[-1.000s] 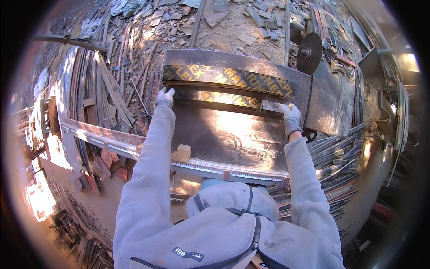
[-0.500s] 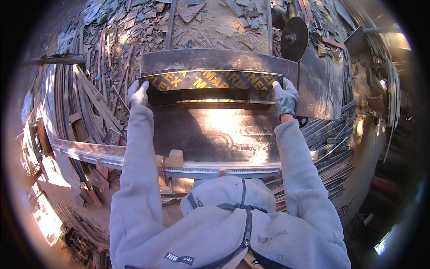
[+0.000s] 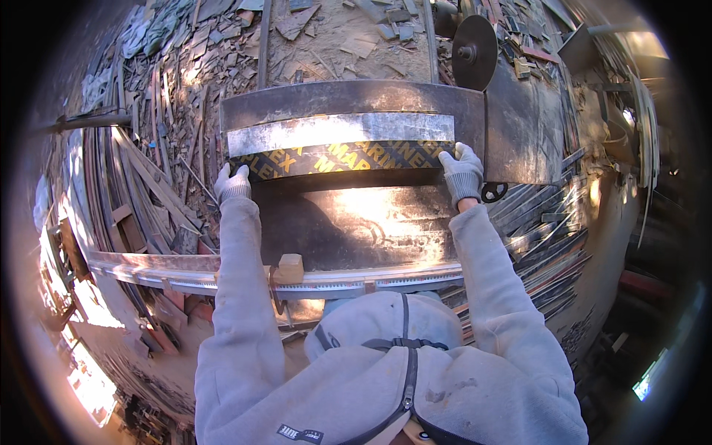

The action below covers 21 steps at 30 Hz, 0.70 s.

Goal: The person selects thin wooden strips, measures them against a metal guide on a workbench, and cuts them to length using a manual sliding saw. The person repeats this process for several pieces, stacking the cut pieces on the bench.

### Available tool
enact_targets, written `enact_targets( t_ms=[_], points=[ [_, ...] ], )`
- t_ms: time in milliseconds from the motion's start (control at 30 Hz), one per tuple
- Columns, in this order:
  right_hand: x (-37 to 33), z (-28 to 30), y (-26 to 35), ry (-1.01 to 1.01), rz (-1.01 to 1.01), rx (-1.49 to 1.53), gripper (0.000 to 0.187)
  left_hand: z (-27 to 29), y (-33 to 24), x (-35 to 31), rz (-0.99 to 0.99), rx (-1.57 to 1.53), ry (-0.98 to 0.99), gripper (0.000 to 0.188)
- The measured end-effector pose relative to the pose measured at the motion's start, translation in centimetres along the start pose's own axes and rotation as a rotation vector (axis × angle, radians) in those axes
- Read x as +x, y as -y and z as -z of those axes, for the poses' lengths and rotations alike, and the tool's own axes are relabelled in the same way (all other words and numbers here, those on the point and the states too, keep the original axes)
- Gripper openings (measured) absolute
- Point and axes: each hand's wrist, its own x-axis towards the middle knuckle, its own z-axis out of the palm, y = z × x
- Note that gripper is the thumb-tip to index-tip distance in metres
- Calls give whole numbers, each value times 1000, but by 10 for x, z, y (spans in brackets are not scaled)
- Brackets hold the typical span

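On the dark bench (image 3: 356, 222) in front of the person lies a long board (image 3: 341, 144), dark with yellow marks and a pale shiny strip along its far side. It lies flat across the bench from left to right.

The left hand (image 3: 232, 184) wears a grey glove and holds the left end of the board, with its grip closed on the edge. The right hand (image 3: 461, 172) also wears a grey glove and holds the right end, with its grip closed on that edge too. Both arms in grey sleeves reach straight out over the bench.

Just past the right hand stands a round saw blade (image 3: 475, 52), up on its edge, close to the far right corner of the board. A big dark metal sheet (image 3: 523, 126) sits to the right of the board.

Near the person's body, a long metal rail (image 3: 222, 276) runs across the bench edge. A small wood block (image 3: 289, 268) sits on the rail, near the left arm.

Beyond the bench, the ground (image 3: 341, 37) is full of wood scraps (image 3: 178, 81) and dust.
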Motion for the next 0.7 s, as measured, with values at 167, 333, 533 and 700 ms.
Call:
enact_targets(
  t_ms=[167, 333, 533, 700],
  points=[
    [22, -2, -7, 16, -71, 107, 68, 8, 3, 31, -79, 139, 36, 85],
    [54, -36, 8, 64, -99, 132, 61, 5, 23, 111, -95, 58, 232, 85],
    [54, -38, 18, 126, -79, 98, 54, 6, 34, 110, 10, -203, 328, 57],
    [34, -6, -35, 82, -84, 77, 58, -2, 3, 10, -132, -68, 249, 58]
  ],
)
